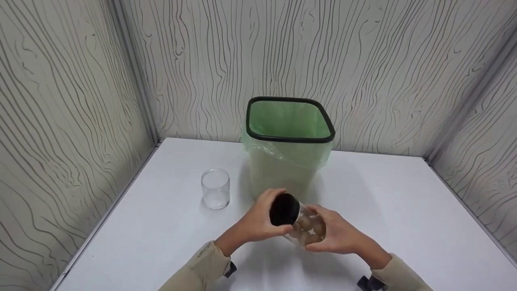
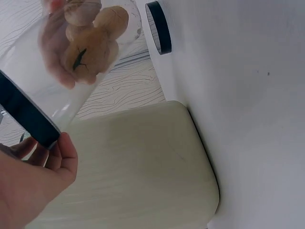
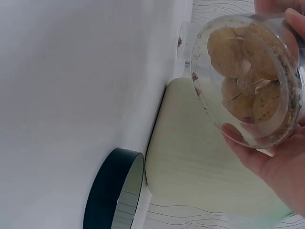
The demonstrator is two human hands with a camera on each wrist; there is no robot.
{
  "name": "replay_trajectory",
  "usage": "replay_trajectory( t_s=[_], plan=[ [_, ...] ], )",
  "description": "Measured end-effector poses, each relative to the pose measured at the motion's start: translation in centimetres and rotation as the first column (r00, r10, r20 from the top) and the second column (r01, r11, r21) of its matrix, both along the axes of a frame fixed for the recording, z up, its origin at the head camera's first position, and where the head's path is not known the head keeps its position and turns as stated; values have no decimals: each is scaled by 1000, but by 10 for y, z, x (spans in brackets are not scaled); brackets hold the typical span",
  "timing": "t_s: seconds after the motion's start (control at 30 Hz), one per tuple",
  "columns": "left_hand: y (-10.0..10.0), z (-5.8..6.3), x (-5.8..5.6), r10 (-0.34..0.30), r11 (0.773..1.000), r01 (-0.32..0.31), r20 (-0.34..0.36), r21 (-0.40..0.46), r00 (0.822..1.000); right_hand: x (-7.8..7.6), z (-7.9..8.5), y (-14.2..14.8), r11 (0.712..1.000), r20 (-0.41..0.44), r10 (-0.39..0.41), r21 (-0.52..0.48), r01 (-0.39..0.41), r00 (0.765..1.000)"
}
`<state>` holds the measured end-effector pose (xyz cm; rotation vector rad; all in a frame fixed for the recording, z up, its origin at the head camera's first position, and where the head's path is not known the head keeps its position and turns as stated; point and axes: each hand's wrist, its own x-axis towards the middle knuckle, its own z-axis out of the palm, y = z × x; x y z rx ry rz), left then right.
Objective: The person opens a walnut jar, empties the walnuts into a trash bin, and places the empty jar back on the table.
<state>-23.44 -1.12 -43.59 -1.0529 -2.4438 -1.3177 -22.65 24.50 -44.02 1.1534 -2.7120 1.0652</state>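
A clear jar [image 2: 28, 62] with a black lid [image 1: 284, 210] is held tilted above the table, its lid end toward the left. Several brown walnuts [image 1: 305, 223] show through its wall, gathered toward the base. My left hand [image 1: 258, 220] grips the lid, fingers over the far side and thumb below. Around the base end curl the thumb and fingers of my right hand [image 1: 341, 234]. In the right wrist view the jar's round bottom [image 3: 217, 102] faces the camera, with brown specks along its edge.
Behind the hands stands a pale bin [image 1: 278, 169] with a green liner [image 1: 288, 119] under a dark rim. An uncovered clear jar [image 1: 216, 190] is left of it. A dark ring-shaped object [image 3: 107, 191] lies on the white table. Patterned walls [image 1: 226, 60] enclose the back and sides.
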Motion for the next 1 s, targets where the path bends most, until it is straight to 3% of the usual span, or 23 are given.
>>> replay_trajectory(
  t_s=[0.37, 0.6, 0.7, 0.77, 0.9, 1.0],
  plan=[
    [7, -2, 3, 84, 995, -89, 105, 49, 991, 1, -2, 0, 999, -47, -47, -11, 47, 998],
    [9, 2, 7, 135, 990, -140, 167, 17, 977, 2, -1, 0, 998, -29, -55, -31, 54, 998],
    [6, 5, 6, 62, 998, -64, 179, 7, 982, 1, 1, 2, 999, 20, 4, -52, -3, 1000],
    [2, 6, 4, -38, 999, 34, 162, 31, 986, 1, 3, 4, 997, 58, 56, -65, -52, 997],
    [-5, 7, 0, -238, 970, 232, 83, 79, 968, 0, 5, 7, 987, 150, 144, -100, -129, 978],
    [-7, 8, -1, -289, 956, 287, 24, 65, 957, -1, 5, 8, 978, 184, 186, -129, -164, 965]
  ],
)
